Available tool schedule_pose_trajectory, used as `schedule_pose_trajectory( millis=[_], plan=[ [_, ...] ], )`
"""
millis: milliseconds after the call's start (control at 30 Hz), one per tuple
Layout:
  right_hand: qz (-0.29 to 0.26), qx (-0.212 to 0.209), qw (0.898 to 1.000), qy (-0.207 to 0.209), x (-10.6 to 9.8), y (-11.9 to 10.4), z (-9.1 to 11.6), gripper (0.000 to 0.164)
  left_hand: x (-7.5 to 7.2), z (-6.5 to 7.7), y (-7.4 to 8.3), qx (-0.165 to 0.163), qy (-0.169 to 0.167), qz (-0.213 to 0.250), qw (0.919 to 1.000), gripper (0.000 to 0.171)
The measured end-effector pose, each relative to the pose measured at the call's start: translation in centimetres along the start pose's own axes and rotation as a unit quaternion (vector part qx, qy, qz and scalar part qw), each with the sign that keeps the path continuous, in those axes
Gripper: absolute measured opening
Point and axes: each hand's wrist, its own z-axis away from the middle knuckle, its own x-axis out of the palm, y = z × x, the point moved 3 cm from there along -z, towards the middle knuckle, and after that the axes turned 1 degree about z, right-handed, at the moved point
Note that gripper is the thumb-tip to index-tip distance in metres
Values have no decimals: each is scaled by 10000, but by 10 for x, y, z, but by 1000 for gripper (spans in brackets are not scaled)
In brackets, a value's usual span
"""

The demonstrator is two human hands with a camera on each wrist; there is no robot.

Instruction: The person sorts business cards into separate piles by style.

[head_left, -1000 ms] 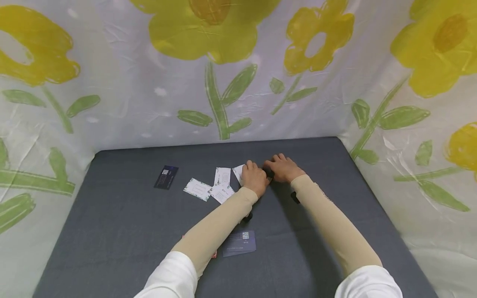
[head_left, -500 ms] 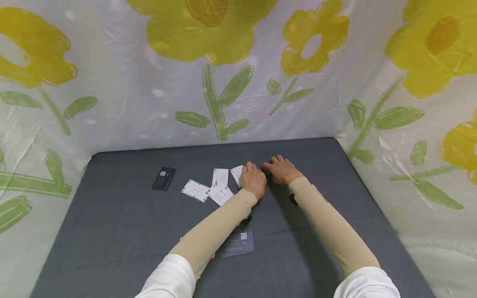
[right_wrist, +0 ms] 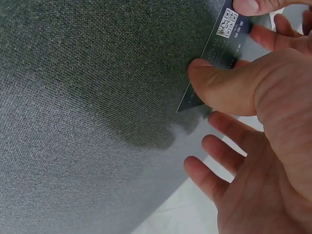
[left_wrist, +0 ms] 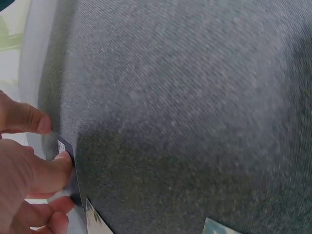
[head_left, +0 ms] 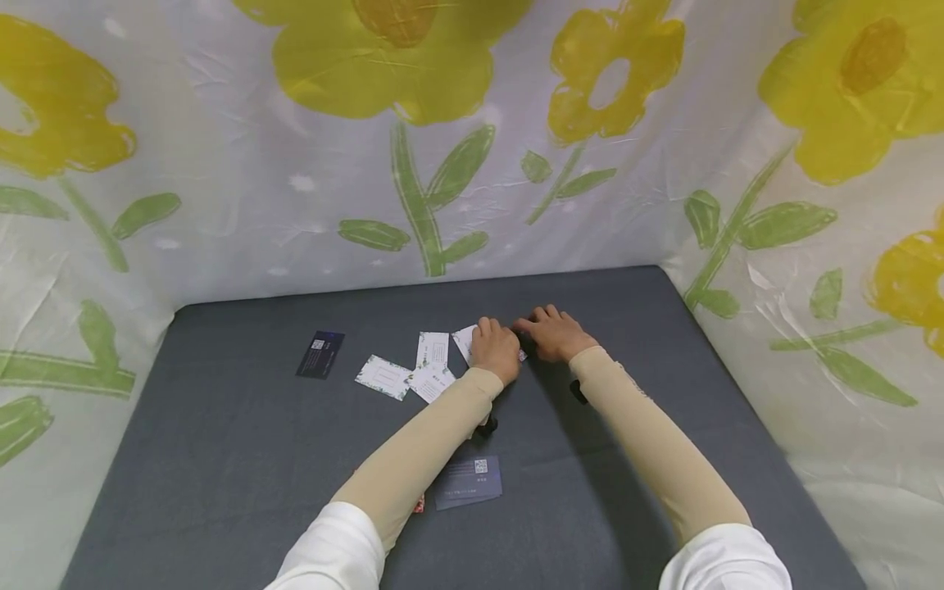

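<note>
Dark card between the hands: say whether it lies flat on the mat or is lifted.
Lifted. The dark card stands tilted, pinched by both hands; its lower corner hangs above the mat.

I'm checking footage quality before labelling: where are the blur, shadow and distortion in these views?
Head view: sharp, but the backdrop edges bow from wide-angle distortion. Left wrist view: the grey cloth smears soft toward the right. Right wrist view: crisp weave, with a dark shadow under the right hand pinching the dark card.
</note>
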Motion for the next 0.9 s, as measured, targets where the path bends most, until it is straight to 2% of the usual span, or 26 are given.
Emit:
schedule_pose_trajectory(
  millis=[133,267,367,467,567,667,767,833,900],
  plan=[
    [-17,-16,10000,23,-2,0,1,51,0,-1,-1,8,33,38,10000,27],
    [-40,-42,9998,190,-3,-1,3,45,0,1,0,139,382,99,9991,25],
    [-148,-135,9981,586,-2,0,8,38,2,5,0,393,725,-6,9966,27],
    [-361,-118,9924,1171,1,3,16,32,4,10,-1,714,1049,-192,9917,36],
    [-665,55,9818,1778,7,9,24,24,3,14,-7,960,1292,-118,9869,43],
    [-985,152,9679,2306,10,10,32,16,-3,18,-16,1097,1474,131,9829,38],
    [-1407,225,9528,2682,8,8,41,14,-16,22,-30,1071,1593,845,9778,21],
    [-1856,283,9402,2840,6,4,51,13,-28,27,-40,1062,1545,1394,9723,12],
    [-2415,296,9237,2960,3,-1,62,13,-41,36,-52,1119,1445,1867,9653,14]
  ],
)
